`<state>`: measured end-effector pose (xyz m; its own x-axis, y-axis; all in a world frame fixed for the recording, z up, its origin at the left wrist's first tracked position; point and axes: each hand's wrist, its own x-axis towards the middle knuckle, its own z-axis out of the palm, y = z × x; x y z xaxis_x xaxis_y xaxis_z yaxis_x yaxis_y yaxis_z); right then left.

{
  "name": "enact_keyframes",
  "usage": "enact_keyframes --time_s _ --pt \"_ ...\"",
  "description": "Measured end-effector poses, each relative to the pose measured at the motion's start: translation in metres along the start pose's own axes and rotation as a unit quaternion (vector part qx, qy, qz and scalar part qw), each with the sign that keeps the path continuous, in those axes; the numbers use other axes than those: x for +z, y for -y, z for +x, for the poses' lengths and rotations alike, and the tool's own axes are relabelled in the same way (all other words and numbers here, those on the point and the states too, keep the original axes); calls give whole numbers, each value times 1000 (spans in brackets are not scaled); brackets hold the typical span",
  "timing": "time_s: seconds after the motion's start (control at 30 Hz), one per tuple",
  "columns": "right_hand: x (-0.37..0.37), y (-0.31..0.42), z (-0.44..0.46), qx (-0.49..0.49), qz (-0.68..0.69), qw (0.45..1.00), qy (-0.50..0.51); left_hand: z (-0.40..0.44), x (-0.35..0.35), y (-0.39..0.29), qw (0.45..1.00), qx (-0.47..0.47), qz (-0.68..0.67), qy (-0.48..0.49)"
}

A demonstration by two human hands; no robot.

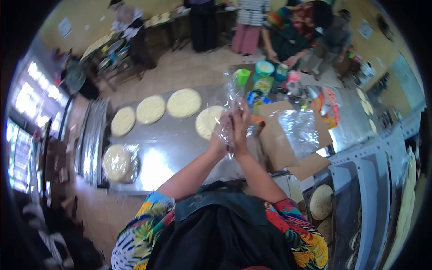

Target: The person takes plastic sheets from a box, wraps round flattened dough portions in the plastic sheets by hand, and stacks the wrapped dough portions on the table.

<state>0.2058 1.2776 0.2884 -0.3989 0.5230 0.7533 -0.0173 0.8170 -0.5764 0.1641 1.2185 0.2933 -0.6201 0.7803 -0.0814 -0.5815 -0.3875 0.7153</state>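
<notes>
My left hand [220, 136] and my right hand [241, 120] are pressed together, palms facing, in front of me above the steel table [157, 135]. Between them is a crumpled clear plastic bag [231, 85], its upper end sticking up past my fingers. Just behind my left hand lies a flat pale dough round [206, 121], partly hidden by the hand and the plastic. More dough rounds [184, 103] lie in a row to its left. At the table's near left, another dough round [118, 163] sits inside a clear plastic bag.
Right of my hands stands an open cardboard box [271, 137] with a stack of clear plastic bags [298, 130]. Tubs [264, 68], a green cup [242, 77] and packets crowd behind it. Across the table a person [297, 36] bends over the tubs. A rack [360, 180] with trays stands at right.
</notes>
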Motion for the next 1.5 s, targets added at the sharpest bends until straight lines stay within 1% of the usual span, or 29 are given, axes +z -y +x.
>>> enact_keyframes --time_s 0.03,0.07,0.1,0.13,0.2,0.27,0.3,0.47,0.53,0.57,0.6,0.67,0.7,0.77,0.8,0.83,0.87,0.93,1.0,1.03,1.1,1.13,1.2,1.23,1.3,1.33,1.4,1.43,1.5 --pt "0 -11 1 18 38 999 -23 -10 11 -8 999 -9 37 8" --pt "3 -21 -3 47 164 985 -4 -1 -8 10 984 52 153 75" --pt "11 -37 0 65 50 997 -12 -3 -1 10 985 20 164 44" --pt "12 -38 -1 16 -28 999 -16 16 -29 30 984 12 160 79" --pt "11 -32 -4 16 39 997 -64 -1 4 3 992 46 112 20" --pt "7 -31 -1 -21 16 999 -46 8 -6 1 990 30 129 57" --pt "7 -31 -2 26 -15 1000 -8 7 4 2 994 35 79 63" --pt "5 -27 -10 56 -21 998 -10 19 -14 3 999 -22 1 41" --pt "-5 -33 -6 116 72 987 -90 33 -27 -8 988 -31 -61 137" --pt "-3 -45 -5 184 138 962 -147 26 -11 -9 999 17 33 -9" --pt "-18 -50 0 170 48 970 -167 29 -19 -12 999 22 35 -16" --pt "-46 -45 9 375 329 862 -94 39 -39 -11 994 68 78 18" --pt "-53 -45 12 379 334 859 -84 42 -43 -9 994 68 84 7" --pt "-52 -42 8 486 507 699 -136 32 -23 -4 996 57 69 -29" --pt "-45 -52 3 460 524 702 -141 33 -26 0 995 55 81 -9" --pt "-40 -56 0 437 487 736 -173 25 -10 -5 994 34 88 -62" --pt "-42 -55 5 476 488 703 -202 26 -15 -5 994 29 95 -50" --pt "-52 -50 14 538 433 708 -144 29 -21 -6 991 45 119 -36" --pt "-50 -48 15 456 436 765 -129 23 -9 -17 991 37 106 -76" --pt "-36 -38 16 465 441 761 -103 22 -11 -16 990 48 108 -77" --pt "-11 -20 13 314 343 875 -133 20 -12 -2 984 85 136 -73" --pt "-2 -24 8 319 349 874 -112 16 -7 4 978 110 164 -71" --pt "8 -44 0 59 122 988 -77 14 -22 -9 977 133 131 -108" --pt "1 -50 -2 61 132 987 -61 14 -44 -26 984 100 124 -82" --pt "-8 -61 3 333 282 899 14 10 -65 -40 992 68 89 -54" --pt "4 -37 1 337 285 897 27 5 -66 -38 991 70 86 -67" --pt "31 9 -12 157 185 970 20 3 -60 -30 967 83 179 -161" --pt "34 0 -13 161 189 968 28 6 -59 -12 946 182 169 -210" --pt "34 -50 -5 233 178 956 -18 -5 -97 -40 948 123 174 -235"
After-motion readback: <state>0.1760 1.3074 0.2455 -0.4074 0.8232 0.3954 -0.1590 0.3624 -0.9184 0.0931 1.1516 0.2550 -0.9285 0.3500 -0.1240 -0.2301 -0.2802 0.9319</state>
